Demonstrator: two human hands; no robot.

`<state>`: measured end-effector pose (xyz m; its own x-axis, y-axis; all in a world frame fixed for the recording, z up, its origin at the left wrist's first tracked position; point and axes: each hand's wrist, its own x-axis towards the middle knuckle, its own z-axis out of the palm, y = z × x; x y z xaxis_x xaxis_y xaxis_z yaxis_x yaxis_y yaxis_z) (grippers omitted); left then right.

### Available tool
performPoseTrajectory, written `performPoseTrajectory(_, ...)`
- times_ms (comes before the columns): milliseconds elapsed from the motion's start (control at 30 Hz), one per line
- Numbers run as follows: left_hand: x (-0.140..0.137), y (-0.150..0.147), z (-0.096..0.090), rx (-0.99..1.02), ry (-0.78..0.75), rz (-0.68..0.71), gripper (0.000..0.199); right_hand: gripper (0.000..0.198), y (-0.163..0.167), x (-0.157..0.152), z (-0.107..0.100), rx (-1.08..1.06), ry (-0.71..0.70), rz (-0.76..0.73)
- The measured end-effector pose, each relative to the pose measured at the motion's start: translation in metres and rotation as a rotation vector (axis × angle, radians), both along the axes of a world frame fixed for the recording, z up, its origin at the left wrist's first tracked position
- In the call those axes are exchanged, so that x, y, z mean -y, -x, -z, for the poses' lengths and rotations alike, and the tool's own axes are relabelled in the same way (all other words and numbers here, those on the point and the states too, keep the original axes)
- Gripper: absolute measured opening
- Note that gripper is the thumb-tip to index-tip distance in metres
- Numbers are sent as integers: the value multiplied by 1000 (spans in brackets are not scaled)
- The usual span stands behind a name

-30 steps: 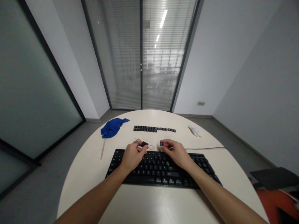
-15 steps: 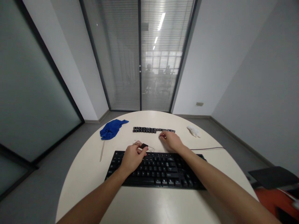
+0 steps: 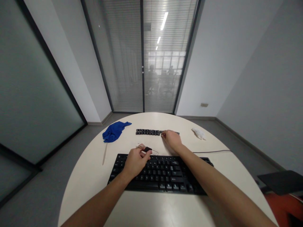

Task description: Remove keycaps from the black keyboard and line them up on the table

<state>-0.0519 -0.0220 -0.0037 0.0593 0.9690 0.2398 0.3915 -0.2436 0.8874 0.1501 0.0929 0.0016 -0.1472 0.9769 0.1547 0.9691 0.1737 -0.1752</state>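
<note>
My left hand (image 3: pixel 136 160) is closed around a keycap puller (image 3: pixel 148 149), with a black grip and thin wire loops sticking out, just above the back edge of a black keyboard (image 3: pixel 151 186). Farther back, my right hand (image 3: pixel 173 139) reaches over the keyboard to the table. Its fingertips are pinched at the right end of the front row of loose black keycaps (image 3: pixel 148 132). A small dark keycap seems to be between them, mostly hidden by the fingers. This hand also covers part of the back row.
A crumpled blue cloth (image 3: pixel 115 131) lies at the table's left, with a thin pale stick (image 3: pixel 104 154) in front of it. At the right is a crumpled white tissue (image 3: pixel 199 133). The keyboard's cable (image 3: pixel 213 151) runs right across the round table (image 3: pixel 82 176).
My right hand has moved slightly away from me, up to the end of the front keycap row. My left hand keeps the puller in nearly the same place.
</note>
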Motion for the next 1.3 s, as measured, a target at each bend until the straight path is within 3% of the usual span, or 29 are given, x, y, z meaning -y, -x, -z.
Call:
performPoseTrajectory(767, 4, -3, -12, -14, 43, -16, 20, 29, 9, 1, 5, 37, -59, 22)
performPoseTrajectory(1300, 3, -3, -9, -18, 55, -20, 21, 32, 9, 3, 6, 39, -73, 25)
